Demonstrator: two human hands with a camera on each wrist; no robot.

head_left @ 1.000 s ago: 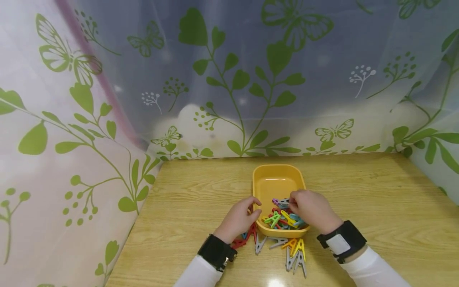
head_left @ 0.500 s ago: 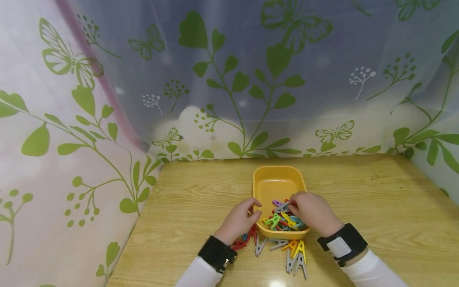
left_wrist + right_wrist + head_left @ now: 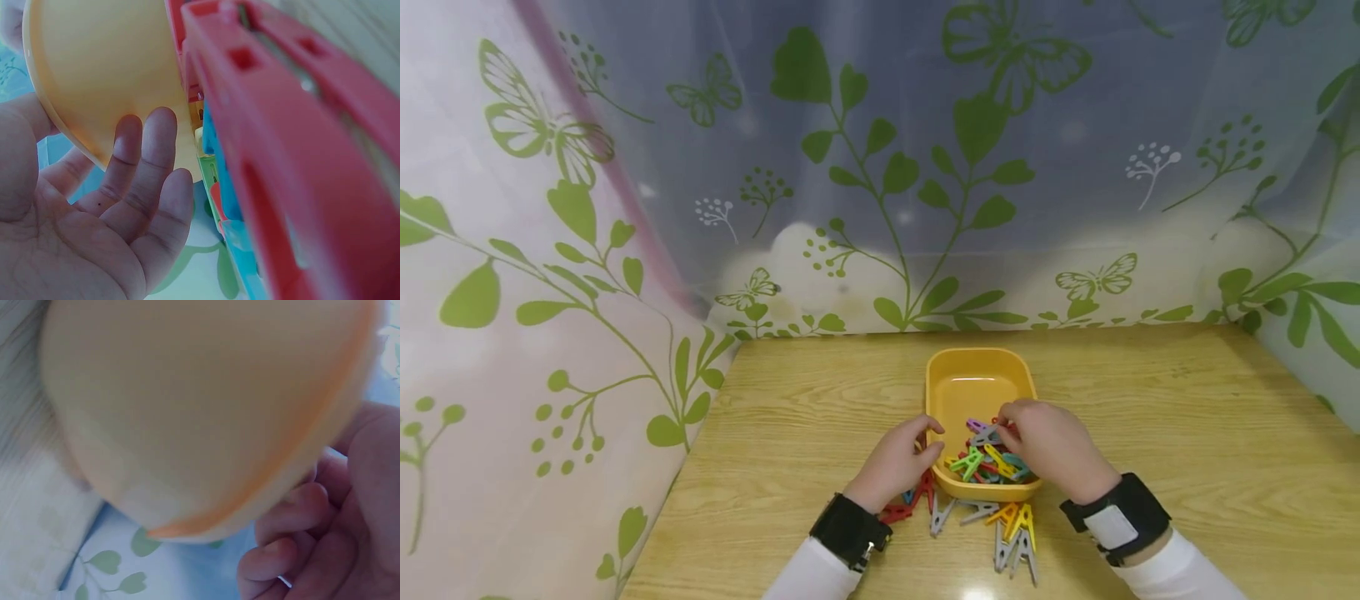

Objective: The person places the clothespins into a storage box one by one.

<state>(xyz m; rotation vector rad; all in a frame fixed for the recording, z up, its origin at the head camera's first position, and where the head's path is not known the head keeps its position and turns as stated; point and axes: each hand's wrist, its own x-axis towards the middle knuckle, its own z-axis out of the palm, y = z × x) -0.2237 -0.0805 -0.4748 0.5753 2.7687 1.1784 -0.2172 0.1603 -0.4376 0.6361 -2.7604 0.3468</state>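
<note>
A yellow plastic bin (image 3: pixel 981 357) stands on the table with a heap of colourful clothespins in its near half. My left hand (image 3: pixel 891 460) holds its left rim, with fingers (image 3: pixel 159 140) along the outer wall and the thumb reaching over the edge. Inside the bin, my right hand (image 3: pixel 1060 446) pinches a grey clothespin (image 3: pixel 985 437) above the heap. A purple clothespin (image 3: pixel 976 425) is just behind it. Green (image 3: pixel 967 461) and yellow clothespins (image 3: pixel 997 458) lie on top of the pile. In the right wrist view the bin's wall hides the fingertips.
In front of the bin, several grey (image 3: pixel 942 517), orange (image 3: pixel 1002 514) and yellow clothespins (image 3: pixel 1024 520) lie on the wooden table (image 3: pixel 805 408). Red clothespins (image 3: pixel 897 512) sit beside the left hand. A patterned curtain (image 3: pixel 880 242) closes off the back and sides.
The right hand has shifted slightly, and the grey clothespin at its fingertips has come a little lower and left. The left hand stays at the bin's rim.
</note>
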